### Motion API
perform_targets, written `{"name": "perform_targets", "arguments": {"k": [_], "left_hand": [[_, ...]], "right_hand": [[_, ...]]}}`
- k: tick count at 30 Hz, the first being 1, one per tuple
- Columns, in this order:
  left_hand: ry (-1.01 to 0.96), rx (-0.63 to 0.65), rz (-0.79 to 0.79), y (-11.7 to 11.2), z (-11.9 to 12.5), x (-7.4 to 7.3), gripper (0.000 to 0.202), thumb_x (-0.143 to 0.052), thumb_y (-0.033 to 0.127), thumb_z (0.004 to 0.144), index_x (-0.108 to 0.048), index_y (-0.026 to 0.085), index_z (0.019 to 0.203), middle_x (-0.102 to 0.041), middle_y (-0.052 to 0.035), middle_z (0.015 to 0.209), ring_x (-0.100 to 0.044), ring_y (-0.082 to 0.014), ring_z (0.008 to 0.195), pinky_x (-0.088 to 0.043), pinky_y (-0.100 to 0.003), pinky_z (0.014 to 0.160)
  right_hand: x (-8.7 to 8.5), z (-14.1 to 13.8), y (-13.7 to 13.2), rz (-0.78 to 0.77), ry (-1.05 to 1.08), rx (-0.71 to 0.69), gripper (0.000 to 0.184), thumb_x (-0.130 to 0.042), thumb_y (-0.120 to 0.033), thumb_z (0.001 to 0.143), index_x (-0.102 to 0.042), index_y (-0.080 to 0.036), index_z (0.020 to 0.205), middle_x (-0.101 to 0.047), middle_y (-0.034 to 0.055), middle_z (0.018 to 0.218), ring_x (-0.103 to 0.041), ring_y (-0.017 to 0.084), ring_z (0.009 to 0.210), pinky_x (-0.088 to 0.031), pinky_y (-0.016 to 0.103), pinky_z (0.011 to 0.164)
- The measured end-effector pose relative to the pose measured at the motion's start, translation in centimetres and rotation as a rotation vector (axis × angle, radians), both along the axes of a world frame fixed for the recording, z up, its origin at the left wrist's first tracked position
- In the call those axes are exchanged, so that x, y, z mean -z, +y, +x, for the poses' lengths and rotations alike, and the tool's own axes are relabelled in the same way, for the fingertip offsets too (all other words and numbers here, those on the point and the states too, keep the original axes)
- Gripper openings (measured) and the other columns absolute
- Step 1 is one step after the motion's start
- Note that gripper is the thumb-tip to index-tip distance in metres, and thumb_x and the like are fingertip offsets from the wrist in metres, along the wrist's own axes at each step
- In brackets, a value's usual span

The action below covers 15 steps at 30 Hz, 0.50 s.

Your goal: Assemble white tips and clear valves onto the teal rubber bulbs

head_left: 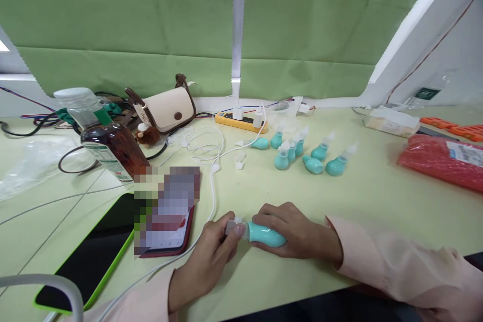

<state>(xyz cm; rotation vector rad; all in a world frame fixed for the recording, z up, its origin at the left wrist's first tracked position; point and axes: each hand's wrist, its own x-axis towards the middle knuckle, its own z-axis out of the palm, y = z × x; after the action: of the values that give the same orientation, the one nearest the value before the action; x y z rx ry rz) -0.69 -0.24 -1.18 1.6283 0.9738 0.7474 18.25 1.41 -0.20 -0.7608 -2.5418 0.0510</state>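
My right hand (296,231) is wrapped round the teal bulb of a nasal aspirator (268,235), which lies level just above the table's near edge. My left hand (206,259) pinches the clear nozzle at its left end between thumb and fingers. Beyond my hands, several more teal aspirators with clear nozzles, one of them a standing aspirator (335,166), are grouped on the table. An aspirator (260,143) lies on its side with its nozzle to the left. A small clear plastic piece (240,162) sits near it.
On the left lie a green-edged phone (94,251) and a red-cased phone (169,239), with a white cable (213,196) beside them. Behind are a bottle of dark liquid (113,148), a cream handbag (171,110) and a yellow power strip (241,122). A red package (437,161) lies right.
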Motion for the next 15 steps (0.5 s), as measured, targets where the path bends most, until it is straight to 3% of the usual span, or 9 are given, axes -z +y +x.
{"name": "perform_targets", "arguments": {"k": [3,5,10,15], "left_hand": [[-0.129,0.063,-0.100,-0.3,0.2,-0.4,0.028,-0.032,0.039,0.086,-0.031,0.019,0.066,-0.033,0.0071,0.051,-0.025,-0.0071,0.045,-0.022,-0.021,0.043],[-0.199,0.092,-0.144,-0.4,0.4,-0.7,0.026,-0.032,0.037,0.087,-0.029,0.020,0.068,-0.033,0.0077,0.051,-0.025,-0.0066,0.044,-0.022,-0.020,0.042],[-0.261,0.066,-0.152,-0.6,0.4,-0.7,0.023,-0.032,0.036,0.087,-0.029,0.020,0.071,-0.031,0.0091,0.049,-0.025,-0.0060,0.043,-0.021,-0.020,0.041],[-0.268,0.043,-0.170,-0.5,0.3,-0.6,0.024,-0.037,0.038,0.085,-0.030,0.020,0.070,-0.030,0.0090,0.050,-0.025,-0.0054,0.043,-0.020,-0.019,0.040]], "right_hand": [[0.7,-0.1,-0.4,0.102,0.028,0.027,0.019,-0.042,-0.030,0.081,-0.045,-0.018,0.095,-0.057,0.0035,0.068,-0.055,0.015,0.058,-0.030,0.024,0.046],[0.9,-0.5,-0.9,0.007,0.106,0.102,0.019,-0.044,-0.032,0.080,-0.042,-0.019,0.094,-0.058,0.0032,0.072,-0.055,0.015,0.059,-0.033,0.024,0.049],[0.6,-1.7,-1.9,-0.565,0.336,0.302,0.027,-0.056,-0.038,0.072,-0.038,-0.021,0.083,-0.053,-0.0019,0.068,-0.049,0.012,0.058,-0.036,0.023,0.052],[0.1,-2.4,-1.8,-1.146,0.626,0.199,0.035,-0.059,-0.043,0.069,-0.034,-0.022,0.080,-0.038,-0.0092,0.053,-0.033,0.005,0.044,-0.028,0.017,0.042]]}}
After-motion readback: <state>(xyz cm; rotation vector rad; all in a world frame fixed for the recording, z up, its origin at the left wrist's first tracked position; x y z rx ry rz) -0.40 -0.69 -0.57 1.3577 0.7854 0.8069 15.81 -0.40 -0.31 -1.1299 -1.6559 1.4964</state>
